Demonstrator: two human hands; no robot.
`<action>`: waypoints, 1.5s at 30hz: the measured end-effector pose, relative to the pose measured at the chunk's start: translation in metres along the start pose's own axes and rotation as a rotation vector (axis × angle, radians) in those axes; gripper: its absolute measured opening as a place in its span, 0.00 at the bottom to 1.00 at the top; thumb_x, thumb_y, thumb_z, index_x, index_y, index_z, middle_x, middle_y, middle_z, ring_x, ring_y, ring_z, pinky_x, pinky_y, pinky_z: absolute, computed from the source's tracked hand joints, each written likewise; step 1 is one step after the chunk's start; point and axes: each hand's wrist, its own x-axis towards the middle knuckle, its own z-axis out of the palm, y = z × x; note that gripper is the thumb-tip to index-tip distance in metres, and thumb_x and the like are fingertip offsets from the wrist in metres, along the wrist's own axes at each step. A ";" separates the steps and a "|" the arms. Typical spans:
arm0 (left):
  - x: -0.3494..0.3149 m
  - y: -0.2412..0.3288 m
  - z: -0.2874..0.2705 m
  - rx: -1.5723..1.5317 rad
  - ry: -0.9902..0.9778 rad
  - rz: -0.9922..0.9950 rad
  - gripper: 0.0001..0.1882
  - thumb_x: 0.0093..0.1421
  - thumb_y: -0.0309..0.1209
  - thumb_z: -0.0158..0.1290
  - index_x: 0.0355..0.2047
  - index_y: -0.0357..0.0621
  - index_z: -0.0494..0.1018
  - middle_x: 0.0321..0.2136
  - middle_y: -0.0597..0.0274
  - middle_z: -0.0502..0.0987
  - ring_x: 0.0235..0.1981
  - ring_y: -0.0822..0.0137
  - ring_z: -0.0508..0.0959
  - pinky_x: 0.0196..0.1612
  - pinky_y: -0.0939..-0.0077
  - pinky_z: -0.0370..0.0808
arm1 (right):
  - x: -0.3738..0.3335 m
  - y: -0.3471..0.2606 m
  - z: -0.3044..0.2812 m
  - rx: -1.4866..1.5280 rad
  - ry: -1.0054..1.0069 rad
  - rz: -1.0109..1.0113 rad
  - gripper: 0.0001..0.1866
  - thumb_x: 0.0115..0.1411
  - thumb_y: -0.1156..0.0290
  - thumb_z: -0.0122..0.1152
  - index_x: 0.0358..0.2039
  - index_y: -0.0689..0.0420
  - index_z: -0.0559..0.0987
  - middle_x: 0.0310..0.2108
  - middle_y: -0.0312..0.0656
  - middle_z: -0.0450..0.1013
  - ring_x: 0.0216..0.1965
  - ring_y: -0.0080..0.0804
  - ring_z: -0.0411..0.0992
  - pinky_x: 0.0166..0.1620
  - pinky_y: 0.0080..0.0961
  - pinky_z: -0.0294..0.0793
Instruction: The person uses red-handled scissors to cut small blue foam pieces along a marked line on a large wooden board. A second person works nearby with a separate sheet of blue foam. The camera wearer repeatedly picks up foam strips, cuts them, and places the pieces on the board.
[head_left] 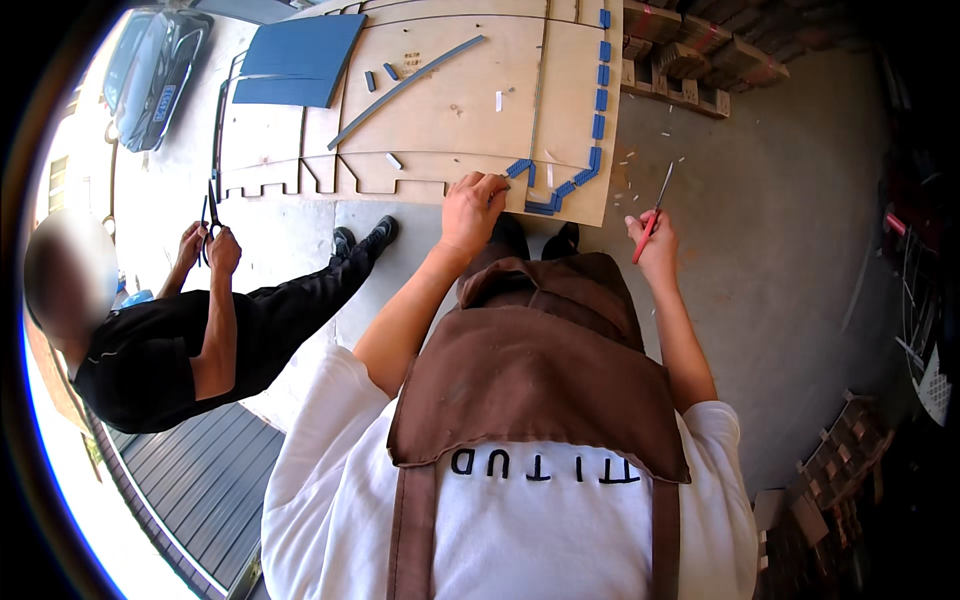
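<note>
Now left hand (472,205) presses plywood edge (420,185) — open concrete (780,230) rightward.

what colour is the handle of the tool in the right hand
Red, on the thin tool in the right hand; head view.

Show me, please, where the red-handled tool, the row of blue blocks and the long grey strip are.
red-handled tool (650,224): head view, on its red handle in the right hand (655,250).
row of blue blocks (600,100): head view, on a mid-row block.
long grey strip (405,88): head view, on its middle.
</note>
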 end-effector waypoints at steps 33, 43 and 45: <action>0.002 -0.013 0.005 0.088 0.015 -0.009 0.17 0.50 0.32 0.59 0.40 0.43 0.71 0.36 0.57 0.74 0.42 0.53 0.73 0.46 0.61 0.70 | 0.004 -0.027 0.029 0.027 -0.142 -0.017 0.16 0.55 0.66 0.69 0.31 0.61 0.71 0.27 0.42 0.77 0.29 0.27 0.75 0.37 0.24 0.73; 0.013 -0.015 0.016 0.196 -0.035 0.095 0.14 0.51 0.28 0.55 0.39 0.43 0.70 0.34 0.56 0.72 0.41 0.53 0.72 0.45 0.60 0.71 | 0.008 -0.029 0.028 0.011 -0.122 -0.020 0.16 0.55 0.66 0.69 0.31 0.61 0.71 0.25 0.40 0.74 0.26 0.26 0.71 0.34 0.23 0.71; 0.014 -0.017 0.017 0.215 -0.043 0.123 0.14 0.51 0.27 0.54 0.39 0.42 0.70 0.34 0.56 0.72 0.41 0.53 0.72 0.45 0.60 0.71 | 0.009 -0.026 0.030 0.026 -0.124 -0.022 0.16 0.54 0.66 0.70 0.30 0.61 0.71 0.24 0.40 0.74 0.26 0.25 0.71 0.34 0.23 0.71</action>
